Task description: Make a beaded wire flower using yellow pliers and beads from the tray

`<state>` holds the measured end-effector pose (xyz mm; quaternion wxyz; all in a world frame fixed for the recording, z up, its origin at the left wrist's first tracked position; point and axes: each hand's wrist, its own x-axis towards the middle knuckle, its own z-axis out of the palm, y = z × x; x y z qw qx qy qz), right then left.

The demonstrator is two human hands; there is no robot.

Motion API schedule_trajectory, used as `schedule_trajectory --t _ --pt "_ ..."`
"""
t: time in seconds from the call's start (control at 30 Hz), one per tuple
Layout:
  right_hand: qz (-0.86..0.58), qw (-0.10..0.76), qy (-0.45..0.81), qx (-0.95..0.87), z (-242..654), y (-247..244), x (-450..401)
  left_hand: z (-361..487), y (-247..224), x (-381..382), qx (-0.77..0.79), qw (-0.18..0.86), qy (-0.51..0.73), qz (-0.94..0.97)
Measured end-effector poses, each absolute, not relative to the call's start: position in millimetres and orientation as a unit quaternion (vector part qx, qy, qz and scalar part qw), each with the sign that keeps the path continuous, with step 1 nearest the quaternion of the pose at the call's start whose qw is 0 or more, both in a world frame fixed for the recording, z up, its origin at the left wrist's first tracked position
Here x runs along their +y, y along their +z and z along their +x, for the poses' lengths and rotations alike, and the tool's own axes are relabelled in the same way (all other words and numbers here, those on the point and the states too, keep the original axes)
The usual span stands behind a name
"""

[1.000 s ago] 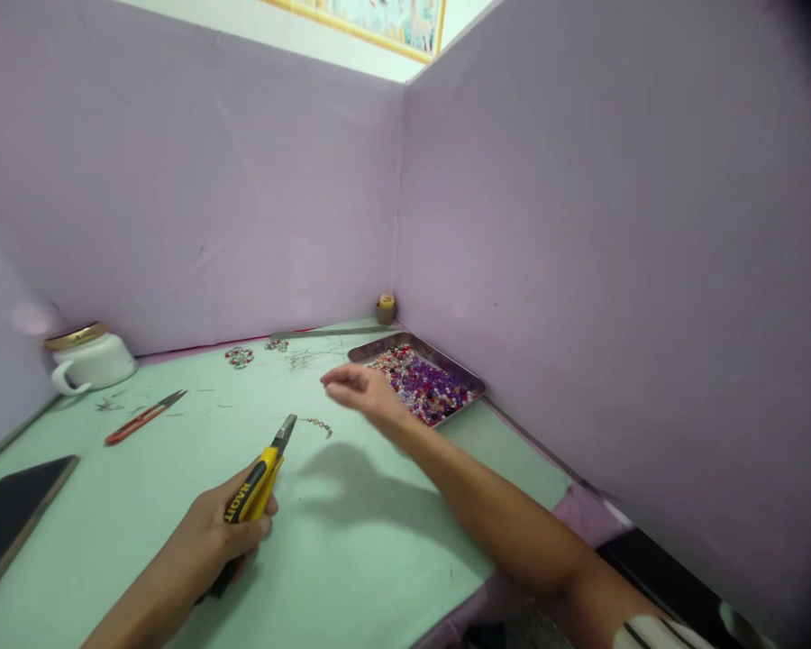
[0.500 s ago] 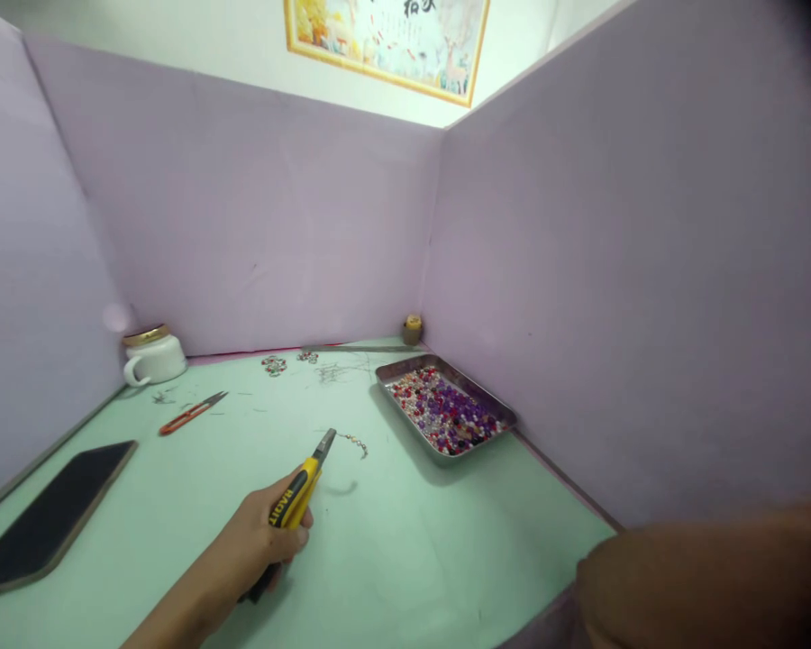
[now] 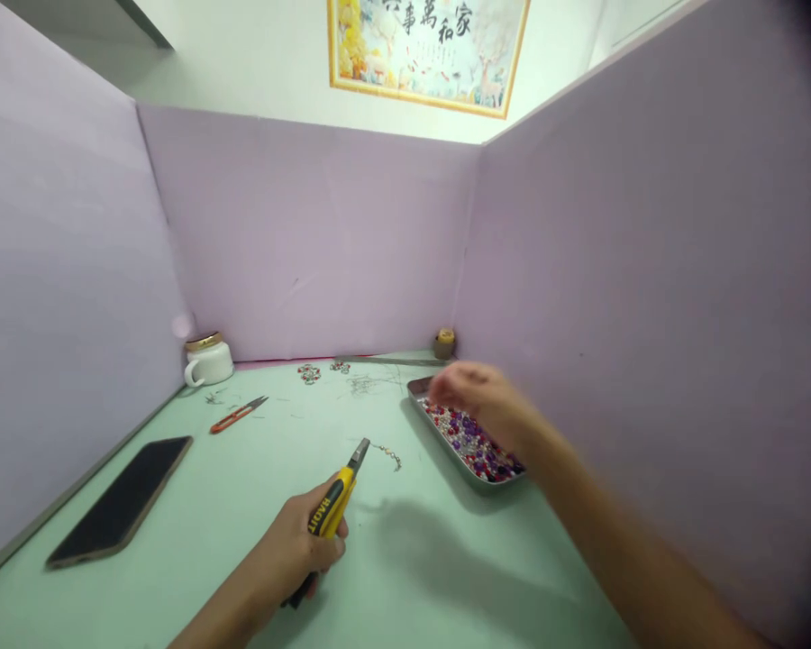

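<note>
My left hand (image 3: 311, 538) is wrapped round yellow-and-black pliers (image 3: 339, 500), low in the middle of the view. From the metal jaws hangs a short curved strand of small beads (image 3: 390, 454). At the right, my right hand (image 3: 479, 397) hangs over the far part of a metal tray (image 3: 454, 464) full of red, purple and clear beads (image 3: 471, 442). Motion smears its fingers, and whether they hold anything cannot be made out.
A dark phone (image 3: 123, 500) and red-handled snips (image 3: 239, 415) lie on the left. A white mug (image 3: 209, 362) stands behind them. Beaded rings (image 3: 309, 373) and thin wire pieces (image 3: 361, 385) lie at the back. Lilac panels (image 3: 324, 234) enclose the table, with a small jar (image 3: 444, 342) in the corner.
My right hand has moved from the lower right edge forward and left, over the bead tray. The view has shifted, while my left hand keeps its hold on the pliers with the bead strand.
</note>
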<state>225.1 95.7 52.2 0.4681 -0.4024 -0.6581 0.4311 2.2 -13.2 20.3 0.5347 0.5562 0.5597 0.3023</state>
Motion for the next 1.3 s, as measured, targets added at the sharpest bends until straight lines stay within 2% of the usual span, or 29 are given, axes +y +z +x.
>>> schedule_trajectory --t 0.23,0.53,0.77,0.83,1.0,1.17,1.23,1.3 --pt "-0.336 0.395 0.613 -0.597 166.4 -13.2 87.6 2.9 8.3 -8.7 0.594 0.498 0.285 0.564" --pt "-0.350 0.367 0.540 -0.672 174.8 -24.9 78.8 5.8 16.5 -11.4 0.554 0.525 0.263 0.590" --pt "-0.295 0.392 0.546 -0.679 176.6 -24.8 77.7 0.3 9.8 -11.4 0.485 0.631 0.283 0.535" --pt "-0.298 0.400 0.538 -0.679 176.3 -25.2 77.2 0.7 9.6 -10.0 0.504 0.593 0.277 0.563" --pt "-0.366 0.399 0.486 -0.686 173.4 -33.0 79.5 0.2 -1.3 -5.2 0.600 0.336 0.253 0.681" --pt "-0.374 0.402 0.479 -0.685 172.2 -38.1 81.8 1.7 -10.9 -7.0 0.669 0.162 0.146 0.711" --pt "-0.357 0.413 0.488 -0.681 172.5 -37.7 81.9 4.5 -6.6 -8.2 0.667 0.162 0.161 0.709" --pt "-0.332 0.419 0.505 -0.677 173.6 -36.1 81.5 6.5 0.4 -9.3 0.638 0.256 0.212 0.695"
